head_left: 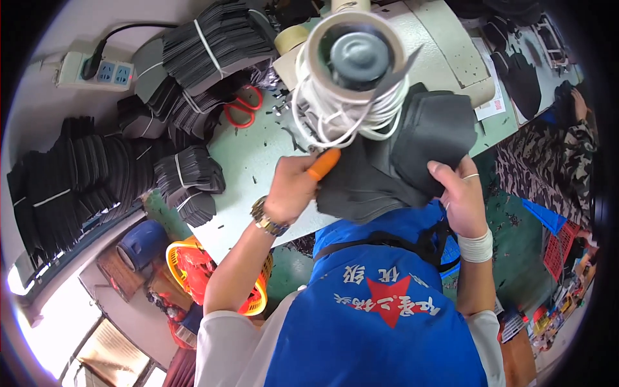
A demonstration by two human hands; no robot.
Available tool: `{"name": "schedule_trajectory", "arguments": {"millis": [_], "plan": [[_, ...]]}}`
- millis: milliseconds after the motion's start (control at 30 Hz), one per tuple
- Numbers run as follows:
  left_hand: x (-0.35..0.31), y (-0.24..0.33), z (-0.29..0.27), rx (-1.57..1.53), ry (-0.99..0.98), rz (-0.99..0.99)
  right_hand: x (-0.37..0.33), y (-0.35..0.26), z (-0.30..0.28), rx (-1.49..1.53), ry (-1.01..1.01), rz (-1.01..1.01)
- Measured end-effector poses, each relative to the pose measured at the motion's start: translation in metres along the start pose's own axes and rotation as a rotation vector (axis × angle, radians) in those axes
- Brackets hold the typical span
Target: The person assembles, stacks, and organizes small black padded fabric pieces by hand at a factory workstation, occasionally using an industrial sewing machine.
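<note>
Dark grey cut fabric panels [433, 138] are held at the near edge of a pale green worktable [242, 155].
The lower right edge is pinched under the thumb of the right hand [461, 193]; the fingers of the left hand [293, 187], one sheathed in an orange finger cot [324, 164], are curled at the left edge, though whether it is gripped cannot be told. The panels are judged light, soft and bendable, hardly fragile, with layers liable to slide; they are best taken by opposite edges, layers pinched together.
</note>
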State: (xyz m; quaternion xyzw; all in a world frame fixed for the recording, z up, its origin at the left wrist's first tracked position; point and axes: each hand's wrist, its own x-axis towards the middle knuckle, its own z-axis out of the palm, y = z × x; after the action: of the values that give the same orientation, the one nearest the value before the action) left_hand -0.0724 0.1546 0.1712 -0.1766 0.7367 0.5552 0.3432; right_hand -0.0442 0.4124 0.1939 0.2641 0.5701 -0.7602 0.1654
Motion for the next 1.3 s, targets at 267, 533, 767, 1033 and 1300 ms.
{"name": "schedule_trajectory", "arguments": {"millis": [267,533,767,1033,1300], "plan": [[0.009,0.008,-0.001,-0.319,-0.302,-0.081,-0.004,-0.001,-0.004,-0.022,0.025,-0.077],[0.003,0.008,-0.013,-0.259,-0.321,-0.044,0.000,0.016,-0.002,-0.031,-0.006,-0.079],[0.000,0.000,-0.001,-0.207,-0.178,-0.015,-0.011,-0.004,-0.005,-0.002,0.020,-0.102],[0.000,-0.004,-0.014,-0.327,-0.292,-0.045,-0.010,0.005,0.004,-0.003,0.038,-0.062],[-0.017,-0.049,-0.035,-1.042,-0.576,-0.298,-0.015,0.015,-0.003,-0.002,0.125,-0.037]]}}
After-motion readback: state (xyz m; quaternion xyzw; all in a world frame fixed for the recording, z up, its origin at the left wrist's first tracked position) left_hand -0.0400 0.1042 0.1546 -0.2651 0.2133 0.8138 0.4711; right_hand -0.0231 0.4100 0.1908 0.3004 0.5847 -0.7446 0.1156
